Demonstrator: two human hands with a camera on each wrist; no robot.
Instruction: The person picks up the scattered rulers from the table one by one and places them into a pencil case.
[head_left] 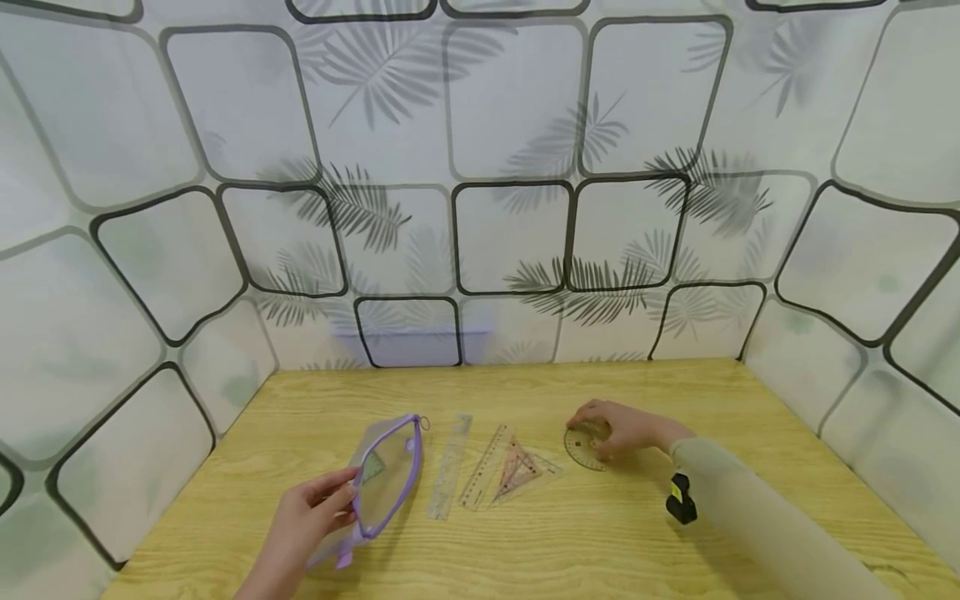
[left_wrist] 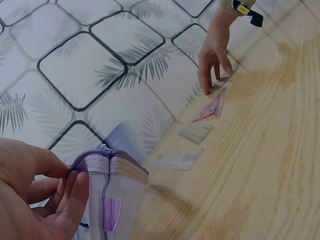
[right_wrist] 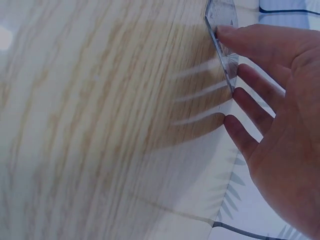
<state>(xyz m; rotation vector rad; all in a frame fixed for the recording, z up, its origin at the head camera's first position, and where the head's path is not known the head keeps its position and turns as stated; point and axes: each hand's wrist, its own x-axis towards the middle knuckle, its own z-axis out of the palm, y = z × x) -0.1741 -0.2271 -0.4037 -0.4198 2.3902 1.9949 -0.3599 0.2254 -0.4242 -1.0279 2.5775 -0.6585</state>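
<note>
Clear plastic with purple trim forms a zip pouch (head_left: 393, 479), its mouth gaping, towards the left edge of a yellow wood-grain desk (head_left: 570, 542). A person's left hand (head_left: 303, 512) pinches the pouch's near-left rim between thumb and fingers; a small green piece (head_left: 372, 468) shows through the plastic.

Right of the desk's middle, well apart from the pouch, is a clear half-round protractor (head_left: 579, 450). The right hand (head_left: 630, 429), reaching in from the desk's right edge, grips it by the rim with thumb and fingertips, so this is much the nearer hand. The protractor's curved side faces left, towards the pouch. Fingers cover part of it, so its long axis only seems to slant from far left to near right, and whether it is off the wood cannot be told.

Between pouch and protractor, from left to right, lie a long clear ruler (head_left: 452, 467), a shorter ruler (head_left: 484, 468), and a pink set square (head_left: 517, 467) overlapping a clear set square (head_left: 550, 469). Both rulers run lengthwise towards the desk's far edge, where a leaf-patterned wall covering (head_left: 517, 242) rises.
</note>
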